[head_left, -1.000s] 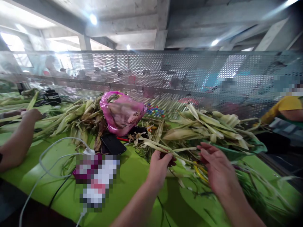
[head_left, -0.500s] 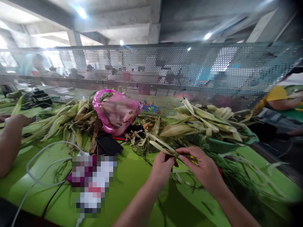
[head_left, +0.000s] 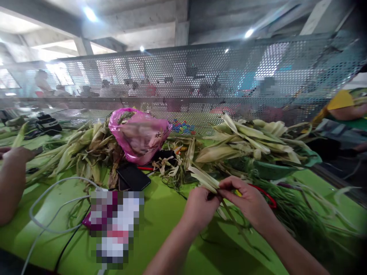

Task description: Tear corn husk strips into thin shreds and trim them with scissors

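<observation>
My left hand [head_left: 200, 206] and my right hand [head_left: 248, 200] meet over the green table [head_left: 160, 214], both pinched on a bundle of pale dried leaf strips [head_left: 205, 179] that sticks up and to the left from between the fingers. Thin green stems trail down below the hands. A heap of pale husk leaves [head_left: 249, 141] lies just behind the hands in a green basin [head_left: 269, 170]. A red loop [head_left: 265, 193] shows beside my right hand.
A pink plastic bag [head_left: 139, 135] and a black phone [head_left: 133, 176] lie left of centre, with a second heap of husks [head_left: 83, 151]. White cables [head_left: 54, 202] cross the near left. Another person's arm [head_left: 11, 175] rests at left; a person in yellow [head_left: 341, 110] sits at right. A perforated metal screen [head_left: 183, 84] backs the table.
My right hand came in from the right and closed on the leaf strips next to my left hand. Both hands then drew the bundle slightly nearer and lower.
</observation>
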Action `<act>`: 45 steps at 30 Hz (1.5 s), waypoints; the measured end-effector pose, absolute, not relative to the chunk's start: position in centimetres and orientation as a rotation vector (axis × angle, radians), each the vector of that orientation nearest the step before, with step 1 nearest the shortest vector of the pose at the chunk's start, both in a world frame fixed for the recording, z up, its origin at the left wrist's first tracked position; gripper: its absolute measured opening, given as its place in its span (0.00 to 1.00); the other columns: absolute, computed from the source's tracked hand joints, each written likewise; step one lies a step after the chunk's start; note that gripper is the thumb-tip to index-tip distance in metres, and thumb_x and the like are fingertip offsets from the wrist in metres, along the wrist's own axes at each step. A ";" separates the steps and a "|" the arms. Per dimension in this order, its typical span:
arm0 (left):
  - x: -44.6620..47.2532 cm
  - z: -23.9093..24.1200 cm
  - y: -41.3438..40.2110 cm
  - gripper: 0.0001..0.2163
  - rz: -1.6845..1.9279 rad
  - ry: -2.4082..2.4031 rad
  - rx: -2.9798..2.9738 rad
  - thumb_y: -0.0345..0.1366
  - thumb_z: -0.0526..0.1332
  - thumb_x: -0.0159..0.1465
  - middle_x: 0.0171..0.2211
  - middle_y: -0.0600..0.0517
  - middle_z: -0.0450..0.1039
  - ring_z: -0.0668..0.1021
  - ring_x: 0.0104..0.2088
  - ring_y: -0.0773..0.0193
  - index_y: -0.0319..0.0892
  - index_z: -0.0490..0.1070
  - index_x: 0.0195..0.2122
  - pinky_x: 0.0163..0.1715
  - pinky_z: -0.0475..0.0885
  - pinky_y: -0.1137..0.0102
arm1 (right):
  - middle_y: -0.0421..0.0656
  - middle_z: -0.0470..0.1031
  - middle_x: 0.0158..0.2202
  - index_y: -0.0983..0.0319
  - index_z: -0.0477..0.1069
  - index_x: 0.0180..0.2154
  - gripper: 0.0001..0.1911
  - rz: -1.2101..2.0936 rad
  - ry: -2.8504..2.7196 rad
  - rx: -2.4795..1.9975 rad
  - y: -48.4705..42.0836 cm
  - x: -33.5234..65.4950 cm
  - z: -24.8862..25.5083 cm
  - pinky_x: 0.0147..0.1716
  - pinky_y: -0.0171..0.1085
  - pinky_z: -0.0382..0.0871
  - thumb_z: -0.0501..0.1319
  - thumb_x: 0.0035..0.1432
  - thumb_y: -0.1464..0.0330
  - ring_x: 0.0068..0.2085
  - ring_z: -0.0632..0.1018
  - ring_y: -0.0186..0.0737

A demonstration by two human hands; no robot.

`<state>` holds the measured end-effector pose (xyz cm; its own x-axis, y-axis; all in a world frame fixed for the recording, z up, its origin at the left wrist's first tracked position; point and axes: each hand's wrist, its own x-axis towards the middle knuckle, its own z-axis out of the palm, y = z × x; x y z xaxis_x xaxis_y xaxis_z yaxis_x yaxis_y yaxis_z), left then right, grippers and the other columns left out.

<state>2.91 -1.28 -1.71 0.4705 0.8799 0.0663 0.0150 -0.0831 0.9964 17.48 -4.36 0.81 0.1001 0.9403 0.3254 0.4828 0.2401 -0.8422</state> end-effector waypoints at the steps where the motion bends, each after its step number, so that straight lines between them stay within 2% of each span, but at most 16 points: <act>1: 2.9 -1.6 -1.3 0.09 0.883 0.790 1.421 0.38 0.61 0.56 0.23 0.53 0.68 0.68 0.28 0.66 0.37 0.75 0.29 0.30 0.63 0.72 | 0.42 0.77 0.31 0.57 0.76 0.32 0.10 0.617 -1.511 -1.391 -4.4 17.5 0.9 0.39 0.41 0.68 0.66 0.50 0.58 0.35 0.76 0.45; 5: 2.9 -1.0 -1.7 0.11 0.938 0.688 1.132 0.40 0.62 0.55 0.24 0.52 0.67 0.65 0.23 0.70 0.36 0.74 0.31 0.25 0.60 0.74 | 0.43 0.78 0.37 0.57 0.75 0.39 0.13 0.634 -1.442 -1.421 -4.6 18.1 1.4 0.42 0.40 0.67 0.63 0.55 0.58 0.40 0.76 0.46; 9: 2.7 -0.4 -2.0 0.09 0.954 0.705 0.974 0.37 0.61 0.54 0.22 0.53 0.68 0.60 0.20 0.73 0.36 0.73 0.33 0.22 0.53 0.74 | 0.43 0.77 0.35 0.58 0.75 0.37 0.12 0.527 -1.505 -1.429 -4.7 18.3 1.9 0.40 0.40 0.69 0.63 0.54 0.57 0.38 0.76 0.45; 16: 2.5 -0.3 -2.2 0.06 0.977 0.661 1.002 0.33 0.59 0.53 0.22 0.52 0.70 0.63 0.20 0.72 0.36 0.71 0.29 0.23 0.56 0.74 | 0.43 0.77 0.34 0.58 0.76 0.34 0.10 0.360 -1.688 -1.398 -4.9 17.5 2.1 0.39 0.39 0.71 0.61 0.57 0.60 0.36 0.77 0.43; 19: 2.6 -0.3 -2.2 0.06 0.969 0.646 0.996 0.33 0.59 0.54 0.23 0.52 0.71 0.64 0.20 0.72 0.37 0.71 0.30 0.22 0.58 0.74 | 0.43 0.77 0.34 0.58 0.76 0.36 0.09 0.365 -1.689 -1.396 -4.9 17.4 1.9 0.39 0.38 0.71 0.61 0.57 0.61 0.37 0.77 0.42; 25: 2.4 -0.6 -1.8 0.08 0.942 0.600 1.060 0.34 0.59 0.56 0.31 0.47 0.75 0.73 0.28 0.65 0.37 0.71 0.35 0.31 0.67 0.71 | 0.43 0.78 0.35 0.59 0.75 0.38 0.11 0.495 -1.605 -1.441 -4.9 17.8 1.9 0.40 0.39 0.71 0.62 0.55 0.60 0.36 0.78 0.42; 28: 2.0 -0.9 -1.4 0.09 0.971 0.714 1.305 0.36 0.60 0.57 0.34 0.46 0.76 0.74 0.35 0.61 0.37 0.75 0.35 0.39 0.68 0.68 | 0.43 0.78 0.35 0.60 0.75 0.37 0.12 0.534 -1.566 -1.457 -4.9 18.1 2.1 0.40 0.39 0.70 0.63 0.55 0.59 0.37 0.77 0.43; 31: 1.8 -1.1 -1.1 0.11 0.970 0.663 1.369 0.37 0.61 0.58 0.35 0.46 0.77 0.74 0.38 0.60 0.37 0.77 0.36 0.43 0.66 0.66 | 0.43 0.78 0.36 0.60 0.75 0.37 0.12 0.555 -1.565 -1.449 -4.9 18.2 2.2 0.41 0.39 0.70 0.63 0.55 0.59 0.38 0.77 0.43; 36: 1.8 -1.0 -1.2 0.15 0.916 0.563 1.102 0.39 0.66 0.54 0.34 0.45 0.77 0.74 0.35 0.63 0.34 0.77 0.39 0.41 0.66 0.68 | 0.43 0.78 0.36 0.59 0.75 0.38 0.13 0.656 -1.558 -1.436 -4.9 18.1 2.1 0.40 0.38 0.70 0.63 0.54 0.58 0.38 0.77 0.42; 41: 1.7 -0.6 -1.5 0.11 0.883 0.585 1.119 0.36 0.69 0.50 0.30 0.49 0.74 0.71 0.31 0.68 0.36 0.75 0.34 0.38 0.66 0.71 | 0.41 0.76 0.29 0.60 0.75 0.33 0.15 0.816 -1.473 -1.432 -5.1 17.5 2.4 0.33 0.35 0.69 0.65 0.52 0.55 0.32 0.75 0.39; 45: 1.8 -0.2 -1.9 0.14 0.866 0.570 1.063 0.39 0.69 0.50 0.27 0.52 0.70 0.72 0.29 0.68 0.37 0.70 0.32 0.35 0.67 0.71 | 0.40 0.75 0.28 0.61 0.75 0.33 0.16 1.001 -1.351 -1.390 -5.2 17.1 2.4 0.30 0.34 0.69 0.65 0.52 0.54 0.29 0.74 0.37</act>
